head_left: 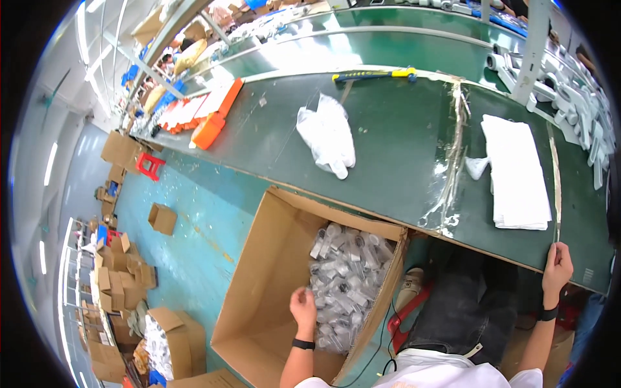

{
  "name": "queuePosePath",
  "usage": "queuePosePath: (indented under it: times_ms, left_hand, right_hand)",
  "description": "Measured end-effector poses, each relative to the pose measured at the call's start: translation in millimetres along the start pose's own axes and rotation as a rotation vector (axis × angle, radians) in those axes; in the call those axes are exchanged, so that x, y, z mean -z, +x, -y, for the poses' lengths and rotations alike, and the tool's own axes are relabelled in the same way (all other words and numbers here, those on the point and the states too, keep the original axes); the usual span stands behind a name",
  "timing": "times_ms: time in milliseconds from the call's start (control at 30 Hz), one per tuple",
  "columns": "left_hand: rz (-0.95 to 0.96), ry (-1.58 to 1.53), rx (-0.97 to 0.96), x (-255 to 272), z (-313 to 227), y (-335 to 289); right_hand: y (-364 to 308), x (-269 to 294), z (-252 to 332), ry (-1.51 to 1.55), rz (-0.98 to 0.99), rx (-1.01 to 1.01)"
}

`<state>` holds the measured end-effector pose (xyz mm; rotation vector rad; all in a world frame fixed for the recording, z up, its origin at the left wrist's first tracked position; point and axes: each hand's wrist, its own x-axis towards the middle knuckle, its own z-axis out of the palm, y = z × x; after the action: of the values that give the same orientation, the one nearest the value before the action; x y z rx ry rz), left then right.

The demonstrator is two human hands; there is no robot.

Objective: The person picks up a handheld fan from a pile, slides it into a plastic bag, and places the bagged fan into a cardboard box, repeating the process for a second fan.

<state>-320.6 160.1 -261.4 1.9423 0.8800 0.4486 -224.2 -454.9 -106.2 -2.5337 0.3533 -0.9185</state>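
Observation:
My left hand (pixel 303 305) hovers over a large open cardboard box (pixel 253 284), its fingers curled in and nothing seen sticking out of them. Inside the box, beside that hand, lies a heap of grey-white plastic parts in clear bags (pixel 346 284). At the near right edge of the dark green workbench (pixel 394 149), my right hand (pixel 557 264) has its fingers closed on the rim, by the end of a tape strip. A stack of flat white plastic bags (pixel 517 174) lies on the bench beyond the right hand. Farther left rests a bagged white part (pixel 326 136).
A yellow-and-blue tool (pixel 375 75) lies along the bench's far side. Orange bins (pixel 210 129) stand at its left end. Grey plastic parts (pixel 572 97) pile up at the far right. A red stool (pixel 150 166) and several cardboard boxes (pixel 119 284) stand on the floor to the left.

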Motion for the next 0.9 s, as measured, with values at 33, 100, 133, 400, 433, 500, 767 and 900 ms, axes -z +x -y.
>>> queuePosePath:
  times_ms: [33,100,133,400,433,500,767,900]
  left_hand:
    - [-0.009,-0.033,-0.078,1.8,-59.8,6.4]
    - [-0.012,-0.218,-0.261,6.8,-129.4,21.2]
    - [0.023,-0.228,-0.257,-0.1,-180.3,21.0]
    - [-0.077,0.085,-0.586,-104.0,-340.4,104.3]
    - [-0.090,0.175,-0.503,-119.8,-355.3,107.8]
    - [-0.124,0.442,-0.361,-144.3,-371.8,112.4]
    - [-0.126,0.578,-0.338,-168.8,-355.9,121.9]
    - [-0.083,0.643,-0.369,-178.6,-364.8,106.0]
  right_hand:
    - [-0.1,1.7,5.6,-0.002,-0.005,-0.015]
    - [-1.1,0.0,11.7,0.030,-0.008,-0.009]
    - [-1.1,1.2,12.2,0.025,-0.007,0.010]
    - [5.7,12.3,33.0,0.118,-0.060,0.131]
    - [8.0,15.9,35.9,0.129,-0.074,0.150]
    - [7.8,17.0,35.5,0.123,-0.045,0.138]
    - [11.0,23.6,33.8,0.138,-0.062,0.144]
    - [11.6,22.0,29.1,0.124,-0.073,0.140]
